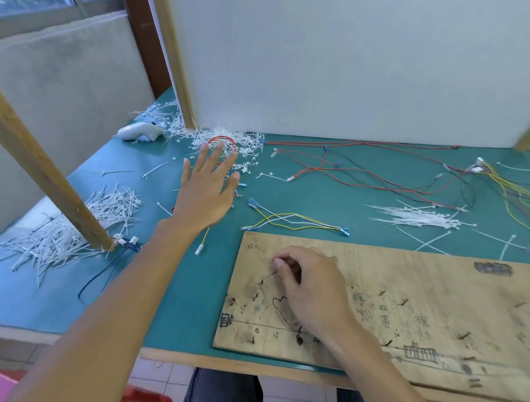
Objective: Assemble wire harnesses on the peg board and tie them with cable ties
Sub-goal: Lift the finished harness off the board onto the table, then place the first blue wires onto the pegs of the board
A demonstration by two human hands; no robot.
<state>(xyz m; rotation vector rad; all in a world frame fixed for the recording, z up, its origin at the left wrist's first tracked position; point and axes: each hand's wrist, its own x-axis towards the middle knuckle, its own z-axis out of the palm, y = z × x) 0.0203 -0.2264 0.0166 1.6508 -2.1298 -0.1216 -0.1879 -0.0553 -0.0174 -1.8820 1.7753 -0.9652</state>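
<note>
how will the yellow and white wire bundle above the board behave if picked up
The yellow and white wire bundle probably droops limply: its strands lie in loose curves. Being so thin, likely light. Its splayed blue-tipped ends may snag.

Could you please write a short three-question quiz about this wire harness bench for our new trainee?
1. True or false: the left hand is curled into a fist.
2. Which hand works over the peg board? A) left B) right C) both
3. Fill in: the wire loop beyond the left hand's fingertips is ____.
Key: 1 false, its fingers are spread; 2 B, the right hand pinches a thin dark strand there; 3 red.
</note>
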